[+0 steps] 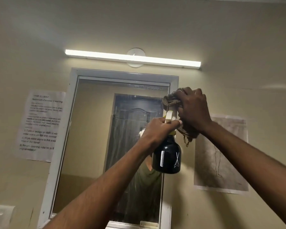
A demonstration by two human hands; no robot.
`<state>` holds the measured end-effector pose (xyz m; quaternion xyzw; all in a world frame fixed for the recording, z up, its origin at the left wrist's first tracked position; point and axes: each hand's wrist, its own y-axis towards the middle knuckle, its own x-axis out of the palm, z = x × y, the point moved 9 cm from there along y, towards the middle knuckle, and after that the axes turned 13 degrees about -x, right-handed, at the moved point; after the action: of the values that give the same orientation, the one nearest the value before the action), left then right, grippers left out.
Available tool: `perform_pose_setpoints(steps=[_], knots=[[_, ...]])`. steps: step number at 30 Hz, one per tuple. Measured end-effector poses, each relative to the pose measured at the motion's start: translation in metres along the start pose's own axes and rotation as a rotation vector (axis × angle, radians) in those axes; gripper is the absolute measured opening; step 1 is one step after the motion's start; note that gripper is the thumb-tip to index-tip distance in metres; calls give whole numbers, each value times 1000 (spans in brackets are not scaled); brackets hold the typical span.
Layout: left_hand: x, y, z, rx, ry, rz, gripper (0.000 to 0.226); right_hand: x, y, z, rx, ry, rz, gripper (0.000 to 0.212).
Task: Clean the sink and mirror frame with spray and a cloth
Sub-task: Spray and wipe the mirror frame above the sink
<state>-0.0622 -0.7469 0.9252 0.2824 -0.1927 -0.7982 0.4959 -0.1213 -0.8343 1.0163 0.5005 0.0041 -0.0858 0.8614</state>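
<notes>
A mirror in a white frame (122,74) hangs on the beige wall. My right hand (192,108) grips a bunched brown cloth (170,99) and presses it against the frame's right side near the top corner. My left hand (158,128) holds a black spray bottle (167,158) by its white and yellow trigger head, just below and left of the cloth, in front of the frame's right edge. The bottle bears a white comb and scissors print. The sink is out of view.
A lit tube light (132,58) runs above the mirror. A printed instruction sheet (41,124) is taped left of the frame and a paper with a line drawing (221,154) to its right. A white switch plate (0,215) sits at lower left.
</notes>
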Motion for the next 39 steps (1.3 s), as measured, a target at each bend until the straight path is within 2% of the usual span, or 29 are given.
perform_pose_setpoints(steps=[4,8,12,15,19,22,29,31,34,36,39], knots=[[2,1,6,-16,12,-42,52,-4,21,7,34,-25,-8,36],[-2,7,15,-21,-29,-15,29,-4,54,22,132,-48,-5,35],[-10,5,4,-15,-35,57,32,1,24,10,163,5,41,34],[-5,-1,-13,-17,-6,26,39,10,-10,-5,138,-21,13,34],[3,-8,-26,-42,15,-20,55,5,9,2,139,-27,-1,35],[2,-12,-29,-55,17,-10,54,2,23,8,165,-12,-1,38],[13,-19,-47,-90,8,-75,41,9,-9,-4,145,4,27,34],[11,-20,-47,-83,-7,-41,38,8,-9,-5,154,4,6,34],[7,-26,-52,-79,-32,15,45,7,-33,-20,149,16,-2,35],[11,-31,-57,-78,-25,-28,38,9,-54,-31,134,18,-26,35],[17,-39,-58,-99,-26,-113,40,8,-56,-35,86,-3,-69,32]])
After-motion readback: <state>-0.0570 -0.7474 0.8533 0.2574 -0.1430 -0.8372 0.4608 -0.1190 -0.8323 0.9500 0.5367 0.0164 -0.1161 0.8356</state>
